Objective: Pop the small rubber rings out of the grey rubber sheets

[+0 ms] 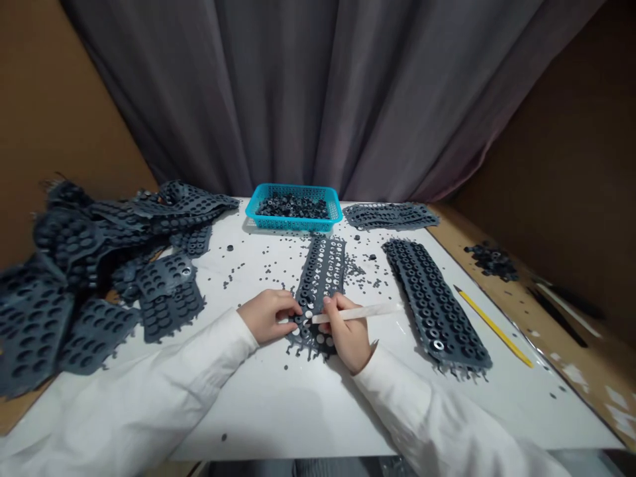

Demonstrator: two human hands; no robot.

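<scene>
A dark rubber sheet (322, 271) with rows of round holes lies lengthwise in the middle of the white table (278, 397). My left hand (268, 315) is closed on the sheet's near left edge, fingers pinching it. My right hand (345, 328) rests on the sheet's near end and grips a pale flat stick (368, 311) like a pen. The stick's tip touches the sheet between my two hands. Some holes near the tip show white table through them.
A blue basket (294, 207) of small black rings stands at the back. Full rubber sheets lie right (434, 301) and back right (390, 215). A heap of emptied sheets (94, 265) fills the left. A yellow pencil (491, 324) lies right. Black crumbs (268, 268) dot the table.
</scene>
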